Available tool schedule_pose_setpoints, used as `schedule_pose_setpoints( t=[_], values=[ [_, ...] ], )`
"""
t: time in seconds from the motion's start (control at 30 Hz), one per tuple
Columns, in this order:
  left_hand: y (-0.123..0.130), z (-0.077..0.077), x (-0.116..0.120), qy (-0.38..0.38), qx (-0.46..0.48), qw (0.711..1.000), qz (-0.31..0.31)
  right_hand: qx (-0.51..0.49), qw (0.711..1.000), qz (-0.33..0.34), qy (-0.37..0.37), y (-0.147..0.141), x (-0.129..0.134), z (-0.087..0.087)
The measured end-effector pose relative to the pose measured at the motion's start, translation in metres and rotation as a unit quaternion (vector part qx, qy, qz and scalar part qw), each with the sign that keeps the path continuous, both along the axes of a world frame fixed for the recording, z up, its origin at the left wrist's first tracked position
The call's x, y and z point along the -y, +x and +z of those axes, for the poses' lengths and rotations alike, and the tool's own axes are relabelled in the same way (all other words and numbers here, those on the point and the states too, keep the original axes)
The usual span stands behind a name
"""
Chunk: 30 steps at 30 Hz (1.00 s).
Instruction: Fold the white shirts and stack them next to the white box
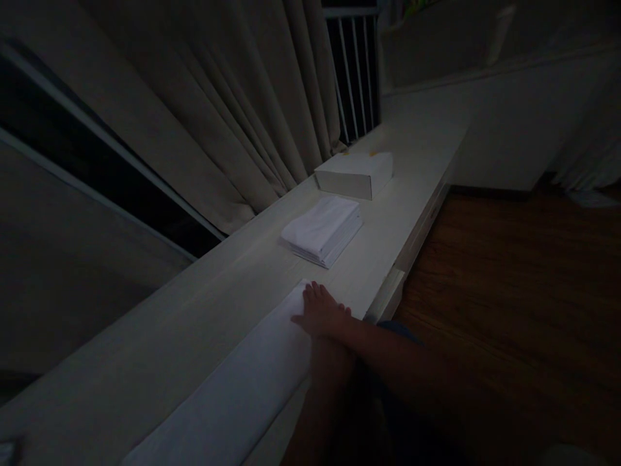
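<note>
A long white folded cloth (242, 382) lies along the near part of a white tabletop (213, 310). My right hand (317, 310) rests on the cloth's far end, open, with its fingers spread flat. My forearms cross, the right one over the left. Beneath my right wrist, my left hand (345, 310) is mostly covered; only a few fingertips show by the cloth's right edge. Whether it grips anything is hidden. Just beyond the hands sits a stack of folded white cloth (317, 226), apart from the long piece.
Farther along the tabletop stands a white box (344, 183). A drawer (388, 294) sticks out below the right edge. Beige curtains (233, 97) hang along the left side, and wooden floor (509, 278) spreads to the right. The room is dim.
</note>
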<state>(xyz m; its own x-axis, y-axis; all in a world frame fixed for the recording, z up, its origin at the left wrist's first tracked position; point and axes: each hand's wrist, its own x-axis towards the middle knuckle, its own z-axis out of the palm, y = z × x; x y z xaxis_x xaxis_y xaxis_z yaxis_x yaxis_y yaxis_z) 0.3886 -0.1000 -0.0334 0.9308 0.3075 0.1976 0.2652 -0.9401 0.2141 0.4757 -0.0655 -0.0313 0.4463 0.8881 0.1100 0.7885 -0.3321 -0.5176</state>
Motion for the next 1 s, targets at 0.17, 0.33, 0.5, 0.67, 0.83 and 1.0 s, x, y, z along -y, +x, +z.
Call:
schedule_pose_setpoints(
  t=[0.17,0.33,0.5,0.67,0.83,1.0],
  values=[
    [-0.004,0.009,0.002,0.002,-0.018,1.0,-0.012,0.03,0.999,-0.003,-0.025,0.01,-0.02,0.008],
    [-0.005,0.013,0.005,-0.004,-0.033,0.999,-0.01,0.024,0.999,0.004,-0.026,0.015,-0.024,0.003],
    [-0.007,0.016,0.009,-0.001,-0.01,1.0,-0.018,0.03,0.999,0.011,-0.025,0.018,-0.021,0.001],
    [-0.007,0.019,0.012,-0.014,-0.004,1.0,-0.015,0.062,0.998,0.008,0.031,0.014,-0.012,0.008],
    [-0.007,0.019,0.013,-0.03,-0.008,0.999,-0.012,0.073,0.996,0.031,0.027,0.01,-0.007,-0.001],
    [-0.008,0.026,0.015,-0.059,0.024,0.998,-0.013,0.059,0.997,0.033,-0.022,0.014,-0.013,-0.009]
  ],
)
